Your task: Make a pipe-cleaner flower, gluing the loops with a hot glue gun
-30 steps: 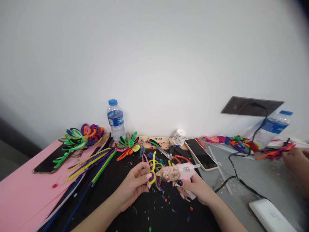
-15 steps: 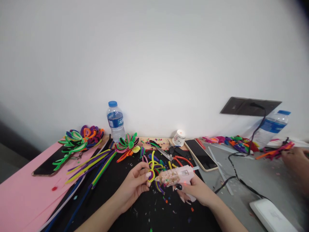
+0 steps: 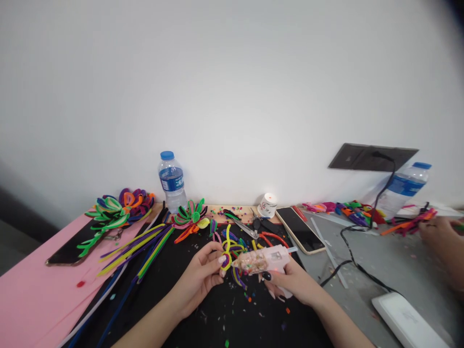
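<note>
Between the thumb and fingers of my left hand (image 3: pixel 203 273) is a small loop of yellow and purple pipe cleaner (image 3: pixel 227 257), one yellow end sticking up. My right hand (image 3: pixel 292 280) grips a pale pink hot glue gun (image 3: pixel 266 259), a clear glue stick poking out of its rear. The gun's nozzle points left and lies right by the loop; whether it touches cannot be made out. Just behind both hands lies a tangle of purple, green and yellow pipe cleaner pieces (image 3: pixel 237 244), partly hidden by the gun.
Pliers with red handles (image 3: pixel 273 238), scissors (image 3: pixel 246 229), a phone (image 3: pixel 300 230) and a paper cup (image 3: pixel 267 205) lie behind. Pipe cleaner flowers (image 3: pixel 121 208) and loose stems (image 3: pixel 141 249) are left, near a water bottle (image 3: pixel 172 183). A black cable (image 3: pixel 350 246) and another person's hand (image 3: pixel 440 237) are right.
The glue gun has shifted slightly left and levelled, its nozzle nearer the loop. My left hand keeps its pinch. The other person's hand has moved slightly at the right.
</note>
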Available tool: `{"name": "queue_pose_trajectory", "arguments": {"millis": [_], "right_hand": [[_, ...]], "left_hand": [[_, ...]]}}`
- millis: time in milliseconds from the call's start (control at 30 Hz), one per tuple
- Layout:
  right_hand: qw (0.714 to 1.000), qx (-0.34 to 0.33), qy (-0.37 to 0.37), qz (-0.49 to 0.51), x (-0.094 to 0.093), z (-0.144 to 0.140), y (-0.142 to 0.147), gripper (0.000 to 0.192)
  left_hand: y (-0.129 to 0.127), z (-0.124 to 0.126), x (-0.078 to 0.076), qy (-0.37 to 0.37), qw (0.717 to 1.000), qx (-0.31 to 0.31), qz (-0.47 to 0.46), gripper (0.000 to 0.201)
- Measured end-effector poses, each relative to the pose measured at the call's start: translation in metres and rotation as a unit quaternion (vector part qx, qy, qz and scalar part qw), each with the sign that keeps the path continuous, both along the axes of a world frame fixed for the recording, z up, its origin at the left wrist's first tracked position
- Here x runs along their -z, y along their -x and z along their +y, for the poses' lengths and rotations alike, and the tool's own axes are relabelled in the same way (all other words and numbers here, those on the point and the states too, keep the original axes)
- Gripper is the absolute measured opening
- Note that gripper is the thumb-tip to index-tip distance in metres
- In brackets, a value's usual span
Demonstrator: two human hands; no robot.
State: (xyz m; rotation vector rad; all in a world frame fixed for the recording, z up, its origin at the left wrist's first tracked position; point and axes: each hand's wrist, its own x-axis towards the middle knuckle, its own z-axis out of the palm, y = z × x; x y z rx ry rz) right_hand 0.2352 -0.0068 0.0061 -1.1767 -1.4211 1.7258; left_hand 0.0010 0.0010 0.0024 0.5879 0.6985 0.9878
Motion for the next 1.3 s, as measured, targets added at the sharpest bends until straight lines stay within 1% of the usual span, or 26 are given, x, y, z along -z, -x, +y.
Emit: {"name": "queue_pose_trajectory", "arguments": {"millis": [367,733,1300], "right_hand": [[1.0,0.013,-0.008,0.004,0.0008,0.0003,0.0018,0.037],[1.0,0.022,0.003,0.007,0.001,0.001,0.0022,0.036],[0.999,0.039,-0.014,0.008,0.0025,0.0022,0.0009,0.04]], "left_hand": [[0.0003,-0.0002,0.0012,0.011,1.0,-0.001,0.014,0.024],[0.001,-0.0008,0.0017,-0.002,1.0,0.017,0.013,0.021],[-0.0013,-0.0038,0.0041,-0.028,0.998,0.051,-0.003,0.015]]}}
